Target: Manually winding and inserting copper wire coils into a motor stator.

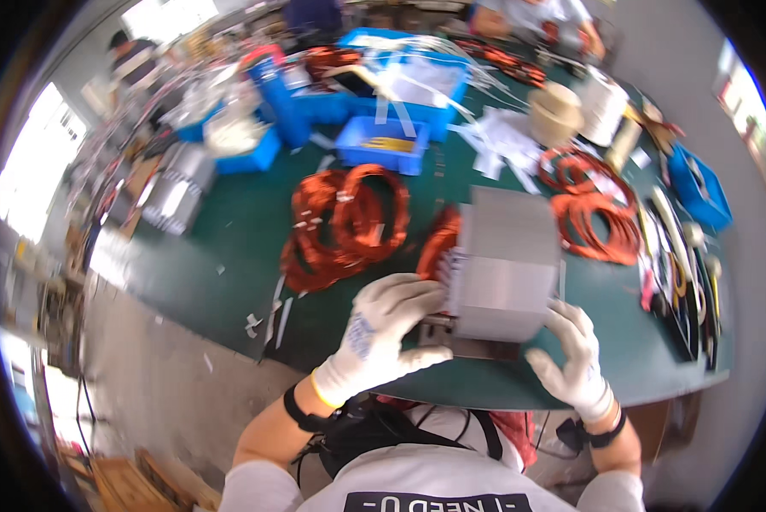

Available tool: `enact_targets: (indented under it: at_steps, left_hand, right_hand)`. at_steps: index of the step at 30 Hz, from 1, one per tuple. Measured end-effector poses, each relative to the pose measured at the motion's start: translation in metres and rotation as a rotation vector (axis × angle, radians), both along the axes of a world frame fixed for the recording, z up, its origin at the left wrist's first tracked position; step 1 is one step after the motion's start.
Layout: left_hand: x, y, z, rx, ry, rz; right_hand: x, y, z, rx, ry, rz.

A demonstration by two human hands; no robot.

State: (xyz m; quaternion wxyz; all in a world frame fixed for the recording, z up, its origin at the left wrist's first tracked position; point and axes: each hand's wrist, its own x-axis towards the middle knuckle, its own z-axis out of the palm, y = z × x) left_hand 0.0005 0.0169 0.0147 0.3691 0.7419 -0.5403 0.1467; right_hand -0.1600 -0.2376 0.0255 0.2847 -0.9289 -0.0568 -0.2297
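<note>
A grey laminated cylinder, which looks like a motor stator core [511, 264], rests on a low metal support [484, 348] near the table's front edge. White lining pieces and orange-red copper wire [438, 245] show at its left end. My left hand [385, 328], in a white glove, lies against that left end, thumb stretched apart from the fingers. My right hand [573, 358], gloved too, is at the lower right side of the core with fingers and thumb spread. Neither hand is wrapped around anything. Where the fingertips meet the core is slightly blurred.
Copper wire coils [345, 224] lie left of the core, and more coils [600, 224] lie right. A tool tray [673, 290] stands far right. Behind are blue bins [381, 162], white paper strips [504, 145] and wire spools [600, 107]. Another core [176, 188] sits left. Other people work beyond.
</note>
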Motion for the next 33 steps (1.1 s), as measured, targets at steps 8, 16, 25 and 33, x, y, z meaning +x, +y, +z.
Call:
enact_targets:
  at_steps: [8,16,25,33]
  left_hand:
    - [-0.008,0.016,-0.028,-0.18,0.145,0.264]
    - [-0.007,0.049,-0.072,0.044,0.314,0.505]
    - [-0.015,0.051,-0.079,-0.174,0.579,0.456]
    - [-0.018,0.042,-0.073,-0.276,0.661,0.399]
  right_hand:
    - [0.03,-0.067,0.022,0.315,-0.014,0.215]
    - [0.024,-0.044,-0.021,0.672,0.132,0.422]
    - [0.03,-0.044,-0.024,0.566,0.065,0.399]
    - [0.03,-0.042,-0.018,0.387,0.222,0.278]
